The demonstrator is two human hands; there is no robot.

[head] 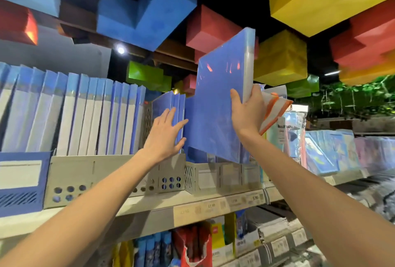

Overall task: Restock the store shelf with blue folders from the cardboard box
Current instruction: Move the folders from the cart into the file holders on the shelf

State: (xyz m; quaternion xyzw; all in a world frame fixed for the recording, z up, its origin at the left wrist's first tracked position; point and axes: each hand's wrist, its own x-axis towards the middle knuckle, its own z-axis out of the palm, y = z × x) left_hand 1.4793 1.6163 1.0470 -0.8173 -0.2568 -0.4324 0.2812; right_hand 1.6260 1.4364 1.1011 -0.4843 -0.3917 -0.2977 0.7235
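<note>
My right hand grips a wrapped blue folder by its right edge and holds it upright and tilted above a grey file holder on the top shelf. Its lower corner dips into the holder. My left hand lies with straight fingers against a few blue folders that stand in the neighbouring grey holder. No cardboard box is in view.
A long row of blue and white folders fills the shelf to the left, with a blue holder at the far left. Zip pouches and flat packs lie to the right. Price labels line the shelf edge.
</note>
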